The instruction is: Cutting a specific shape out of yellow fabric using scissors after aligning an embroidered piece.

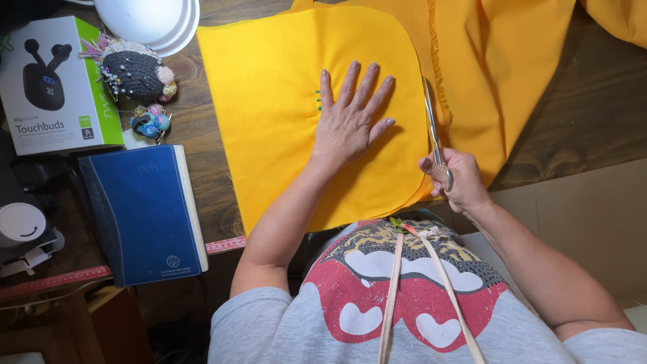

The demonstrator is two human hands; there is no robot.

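My left hand (350,118) lies flat, fingers spread, on a yellow fabric piece (269,114) with a rounded corner, spread on a dark wooden table (579,114). A green pin head (319,101) shows beside my little finger. My right hand (455,178) grips the handles of silver scissors (431,125), whose blades run along the right edge of the yellow piece. More yellow cloth (499,61) lies underneath and to the right.
At the left sit a blue notebook (145,212), a white and green earbud box (54,84), a dark crocheted pincushion (135,74) full of pins, a white bowl (151,20) and a red ruler (54,280) along the table edge.
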